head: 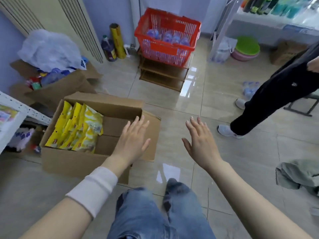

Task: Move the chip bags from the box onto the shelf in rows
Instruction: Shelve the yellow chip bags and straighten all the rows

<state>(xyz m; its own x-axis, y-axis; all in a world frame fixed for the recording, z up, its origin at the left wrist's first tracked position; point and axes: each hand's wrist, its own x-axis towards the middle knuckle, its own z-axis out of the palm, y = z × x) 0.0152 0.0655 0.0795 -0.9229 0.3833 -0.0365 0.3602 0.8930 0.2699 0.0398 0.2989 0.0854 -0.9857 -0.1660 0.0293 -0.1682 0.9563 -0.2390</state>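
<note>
An open cardboard box (74, 161) stands on the tiled floor at the left. Several yellow chip bags (77, 128) stand packed in its left half; its right half shows bare cardboard. My left hand (133, 140) hovers flat, fingers straight, over the box's right side and holds nothing. My right hand (200, 140) is spread open over the floor to the right of the box, also with nothing in it. A white metal shelf (20, 107) juts in at the left edge, just beyond the box.
A second cardboard box (57, 90) with bottles and a plastic bag sits behind. A red basket (165, 38) of bottles rests on a low wooden rack. Another person's legs (269, 104) stand at the right. A grey cloth (298, 175) lies on the floor.
</note>
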